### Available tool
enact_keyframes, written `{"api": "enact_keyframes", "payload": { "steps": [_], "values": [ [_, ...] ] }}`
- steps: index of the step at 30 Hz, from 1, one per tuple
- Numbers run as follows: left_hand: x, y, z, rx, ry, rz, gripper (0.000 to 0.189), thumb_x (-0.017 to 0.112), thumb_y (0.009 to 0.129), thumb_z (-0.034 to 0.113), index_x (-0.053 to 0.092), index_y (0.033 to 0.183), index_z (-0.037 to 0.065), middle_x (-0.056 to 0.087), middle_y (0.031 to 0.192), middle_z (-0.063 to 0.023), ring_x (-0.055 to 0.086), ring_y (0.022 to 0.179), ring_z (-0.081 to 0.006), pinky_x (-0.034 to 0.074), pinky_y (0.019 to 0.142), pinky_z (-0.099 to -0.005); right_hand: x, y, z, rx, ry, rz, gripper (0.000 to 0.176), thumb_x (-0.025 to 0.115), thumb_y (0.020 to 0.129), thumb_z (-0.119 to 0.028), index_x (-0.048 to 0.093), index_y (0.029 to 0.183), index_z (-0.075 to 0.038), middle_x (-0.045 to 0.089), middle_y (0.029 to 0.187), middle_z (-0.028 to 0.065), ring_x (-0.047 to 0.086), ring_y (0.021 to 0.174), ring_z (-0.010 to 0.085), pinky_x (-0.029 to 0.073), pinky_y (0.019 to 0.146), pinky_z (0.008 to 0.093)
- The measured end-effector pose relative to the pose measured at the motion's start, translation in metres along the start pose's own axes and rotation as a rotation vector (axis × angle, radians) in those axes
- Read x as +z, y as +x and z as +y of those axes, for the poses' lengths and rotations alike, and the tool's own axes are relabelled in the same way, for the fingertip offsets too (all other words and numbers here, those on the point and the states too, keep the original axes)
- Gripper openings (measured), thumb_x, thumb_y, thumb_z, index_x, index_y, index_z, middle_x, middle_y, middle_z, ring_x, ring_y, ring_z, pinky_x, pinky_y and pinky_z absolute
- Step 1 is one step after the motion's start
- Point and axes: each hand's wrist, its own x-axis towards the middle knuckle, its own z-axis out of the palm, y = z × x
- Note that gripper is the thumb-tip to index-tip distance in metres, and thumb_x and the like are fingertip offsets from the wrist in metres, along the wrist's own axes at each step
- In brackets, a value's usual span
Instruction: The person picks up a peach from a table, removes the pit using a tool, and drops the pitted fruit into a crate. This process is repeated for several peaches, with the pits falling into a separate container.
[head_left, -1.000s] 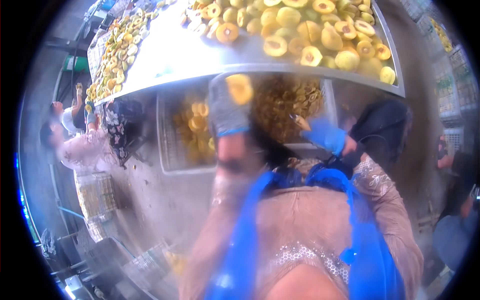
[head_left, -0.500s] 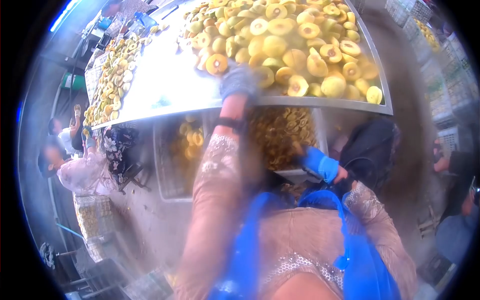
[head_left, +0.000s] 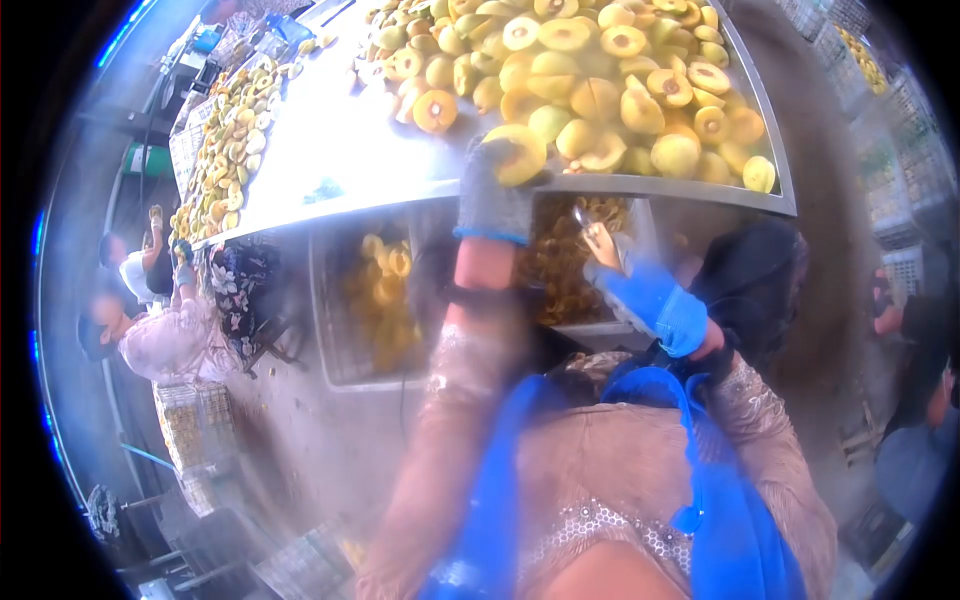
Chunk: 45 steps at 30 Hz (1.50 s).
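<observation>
My left hand point(head_left: 492, 195), in a grey glove, is closed on a halved yellow fruit point(head_left: 516, 155) at the near edge of the metal table point(head_left: 330, 170). A large heap of halved fruit point(head_left: 595, 95) lies just beyond it. My right hand point(head_left: 645, 295), in a blue and grey glove, is closed round the light handle of a small metal-tipped tool point(head_left: 600, 240). That hand is over a crate of cut pieces point(head_left: 575, 290) below the table edge.
Another crate with fruit point(head_left: 385, 290) stands below the table on the left. A second heap of halves point(head_left: 235, 145) lies at the table's left end, near a seated co-worker point(head_left: 175, 335). Another person point(head_left: 915, 430) is at the far right. Stacked baskets point(head_left: 190, 425) stand at left.
My left hand has come back from the heap to the table edge and now holds a fruit half. My right hand has risen slightly, and the tool in it shows more clearly.
</observation>
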Motion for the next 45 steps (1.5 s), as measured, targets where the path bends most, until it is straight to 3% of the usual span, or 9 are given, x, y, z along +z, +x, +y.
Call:
{"api": "enact_keyframes", "payload": {
  "steps": [4, 9, 11, 14, 26, 29, 34, 41, 45],
  "values": [
    [-0.001, -0.025, -0.014, 0.03, -0.196, -0.016, 0.026, 0.053, 0.082, 0.022, 0.048, 0.103, 0.007, 0.054, 0.097, -0.0143, 0.06, 0.083, -0.0294, 0.052, 0.059, -0.0393, 0.002, 0.001, -0.023, -0.047, -0.031, 0.0, 0.04, 0.051, 0.088, -0.017, 0.047, 0.126, -0.007, 0.052, 0.111, 0.0214, 0.056, 0.094, 0.0351, 0.047, 0.078, 0.0389],
    [-0.012, -0.041, -0.02, 0.018, -0.304, -0.1, 0.039, 0.054, 0.088, 0.04, 0.055, 0.1, 0.003, 0.058, 0.095, -0.0116, 0.057, 0.089, -0.0253, 0.05, 0.076, -0.0369, 0.012, 0.001, -0.026, -0.237, -0.037, 0.228, 0.028, 0.061, 0.085, -0.022, 0.051, 0.101, -0.002, 0.049, 0.066, 0.0029, 0.048, 0.055, 0.0119, 0.038, 0.049, 0.0282],
    [-0.011, -0.052, -0.02, 0.044, -0.221, -0.118, 0.047, 0.049, 0.089, 0.047, 0.055, 0.101, 0.002, 0.059, 0.093, -0.0114, 0.058, 0.088, -0.0241, 0.05, 0.075, -0.035, 0.017, 0.002, -0.021, -0.339, -0.12, 0.285, 0.029, 0.062, 0.084, -0.022, 0.051, 0.1, -0.001, 0.052, 0.066, 0.007, 0.051, 0.055, 0.0173, 0.04, 0.05, 0.0318],
    [-0.014, -0.057, -0.023, 0.09, -0.076, -0.09, 0.057, 0.044, 0.089, 0.055, 0.056, 0.1, 0.0, 0.06, 0.09, -0.0111, 0.059, 0.084, -0.0222, 0.049, 0.074, -0.0323, 0.015, -0.006, -0.026, -0.213, -0.243, 0.162, 0.044, 0.05, 0.087, -0.019, 0.043, 0.128, -0.006, 0.051, 0.095, 0.02, 0.055, 0.082, 0.0348, 0.045, 0.069, 0.0412],
    [-0.035, -0.052, -0.044, 0.126, 0.213, 0.044, 0.082, 0.029, 0.086, 0.07, 0.061, 0.097, -0.005, 0.063, 0.085, -0.0134, 0.06, 0.075, -0.0206, 0.05, 0.068, -0.0277, 0.022, -0.008, -0.03, -0.189, -0.546, 0.125, 0.04, 0.05, 0.086, -0.017, 0.044, 0.125, -0.011, 0.054, 0.1, 0.0195, 0.059, 0.084, 0.0379, 0.047, 0.071, 0.0436],
    [-0.028, -0.062, -0.042, 0.119, 0.245, 0.033, 0.082, 0.027, 0.086, 0.069, 0.063, 0.091, -0.005, 0.064, 0.079, -0.013, 0.06, 0.069, -0.0201, 0.05, 0.064, -0.0266, 0.021, -0.013, -0.033, -0.242, -0.477, 0.163, 0.033, 0.051, 0.081, -0.007, 0.046, 0.112, 0.0, 0.054, 0.084, 0.0254, 0.057, 0.071, 0.0402, 0.046, 0.062, 0.0461],
    [-0.022, -0.074, -0.042, 0.04, 0.368, 0.04, 0.078, 0.029, 0.089, 0.064, 0.064, 0.085, -0.005, 0.064, 0.074, -0.0129, 0.06, 0.064, -0.0187, 0.05, 0.059, -0.026, 0.006, -0.013, -0.02, -0.192, -0.652, -0.079, 0.041, 0.05, 0.08, -0.007, 0.041, 0.12, 0.001, 0.053, 0.088, 0.0248, 0.056, 0.07, 0.0402, 0.047, 0.061, 0.0453],
    [-0.012, -0.078, -0.045, 0.131, 0.309, 0.114, 0.075, 0.028, 0.091, 0.061, 0.063, 0.089, -0.006, 0.065, 0.077, -0.0119, 0.06, 0.065, -0.0157, 0.048, 0.059, -0.024, 0.011, -0.02, -0.026, -0.304, -0.593, 0.08, 0.032, 0.048, 0.089, -0.015, 0.046, 0.12, -0.006, 0.061, 0.092, 0.0212, 0.062, 0.081, 0.0335, 0.049, 0.069, 0.0376],
    [-0.025, -0.072, -0.047, 0.11, 0.298, 0.108, 0.074, 0.028, 0.092, 0.059, 0.063, 0.089, -0.006, 0.065, 0.081, -0.012, 0.059, 0.069, -0.0148, 0.048, 0.061, -0.0242, 0.012, -0.017, -0.028, -0.105, -0.336, -0.016, 0.047, 0.048, 0.081, -0.005, 0.04, 0.127, -0.003, 0.053, 0.091, 0.0239, 0.056, 0.076, 0.0405, 0.046, 0.067, 0.0449]
  ]
}}
